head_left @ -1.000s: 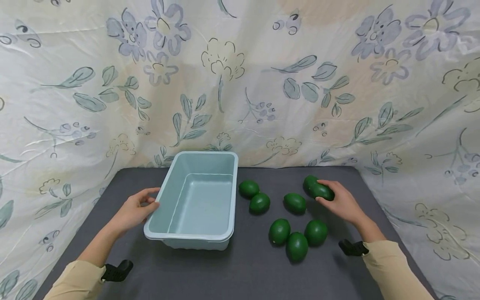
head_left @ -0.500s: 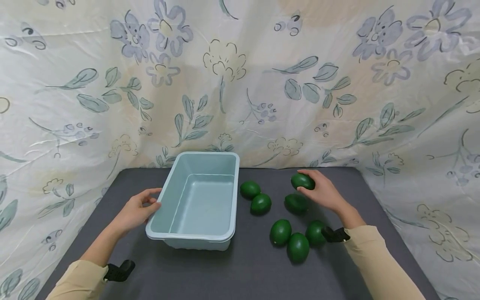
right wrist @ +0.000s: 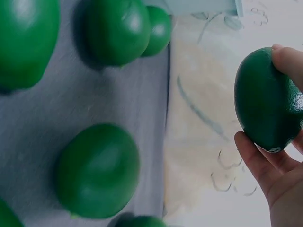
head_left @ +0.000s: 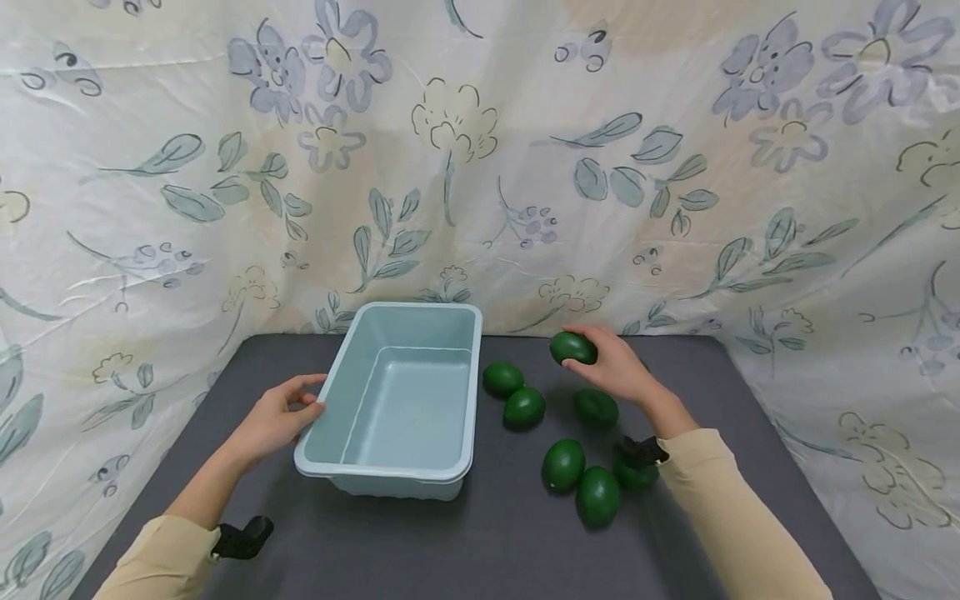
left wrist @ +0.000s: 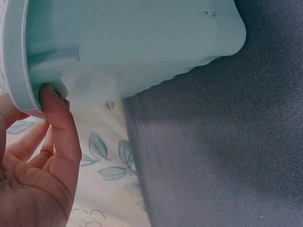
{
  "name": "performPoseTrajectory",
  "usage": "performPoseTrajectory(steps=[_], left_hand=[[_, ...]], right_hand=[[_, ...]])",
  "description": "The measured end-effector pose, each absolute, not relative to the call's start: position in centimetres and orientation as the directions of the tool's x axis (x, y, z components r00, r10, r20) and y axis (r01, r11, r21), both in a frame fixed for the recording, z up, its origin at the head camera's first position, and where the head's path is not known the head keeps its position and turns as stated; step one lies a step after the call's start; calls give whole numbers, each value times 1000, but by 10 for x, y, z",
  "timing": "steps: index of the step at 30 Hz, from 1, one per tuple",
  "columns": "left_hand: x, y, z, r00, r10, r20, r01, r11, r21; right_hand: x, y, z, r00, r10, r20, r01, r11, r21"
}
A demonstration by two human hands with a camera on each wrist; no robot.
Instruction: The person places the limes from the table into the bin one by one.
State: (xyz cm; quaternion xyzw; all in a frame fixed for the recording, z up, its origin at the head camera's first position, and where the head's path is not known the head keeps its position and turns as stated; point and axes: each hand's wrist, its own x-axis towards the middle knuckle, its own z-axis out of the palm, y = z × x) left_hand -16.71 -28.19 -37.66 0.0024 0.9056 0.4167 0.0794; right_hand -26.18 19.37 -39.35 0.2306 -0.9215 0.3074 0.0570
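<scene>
- The right hand (head_left: 618, 367) is gripping a green fruit (head_left: 573, 348), its thumb and fingers spreading around the sides.
- That fruit is hanging in the air above the far part of the table (head_left: 517, 542), to the right of the tub (head_left: 382, 475).
- The left hand (head_left: 273, 417) is pinching the tub's left rim.
- The tub is standing upright on the table, showing a bare floor.
- Just right of it, two fruits (head_left: 524, 408) are lying side by side.
- A lone fruit (head_left: 596, 408) is lying below the right hand.
- Nearer the person, three fruits (head_left: 597, 497) are sitting close together; a black wrist camera (head_left: 641, 452) is partly covering one.
- Beige sleeves (head_left: 738, 508) are covering both forearms.
- Behind everything, a floral cloth (head_left: 480, 167) is hanging.
</scene>
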Motion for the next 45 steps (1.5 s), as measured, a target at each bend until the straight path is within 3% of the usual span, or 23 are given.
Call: performPoseTrajectory(steps=[17, 45], left_hand=[[-166, -280, -374, -987, 62, -151, -75, 651, 756], [-168, -282, -377, -986, 65, -151, -75, 639, 766]], right_hand=[[-269, 135, -365, -825, -471, 313, -559, 600, -572], [-261, 52, -345, -758, -596, 263, -622, 541, -567]])
